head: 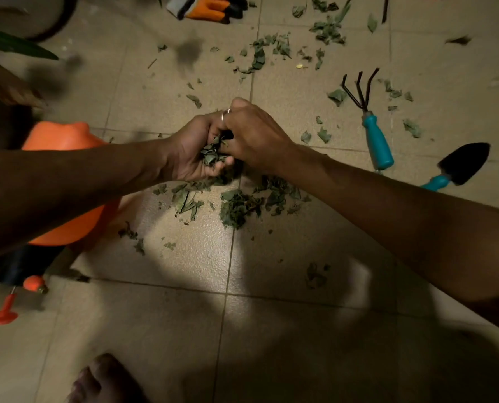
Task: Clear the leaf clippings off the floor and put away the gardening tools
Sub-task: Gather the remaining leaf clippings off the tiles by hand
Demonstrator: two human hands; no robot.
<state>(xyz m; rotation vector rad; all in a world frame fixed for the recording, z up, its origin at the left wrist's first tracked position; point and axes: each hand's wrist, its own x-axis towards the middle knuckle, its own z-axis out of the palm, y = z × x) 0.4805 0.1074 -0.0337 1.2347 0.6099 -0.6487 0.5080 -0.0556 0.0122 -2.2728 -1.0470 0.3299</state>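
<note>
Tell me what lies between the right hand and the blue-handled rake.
In the head view, only a few loose leaf clippings lie on the tile floor between the right hand and the rake.

- Long dark green plant leaf pokes in from the left edge, tip pointing right (blurred).
- Brown dry leaf just below it, also at the left edge.
- Black curved hoop top left; only an arc shows, cannot tell what it is.
- Bare foot at the bottom edge, toes pointing up-frame, in shadow.
- Beige textured tiles with dark grout lines, a bright light patch mid-frame and shadow around it.
- Small dark scrap top right, too blurred to identify.
</note>
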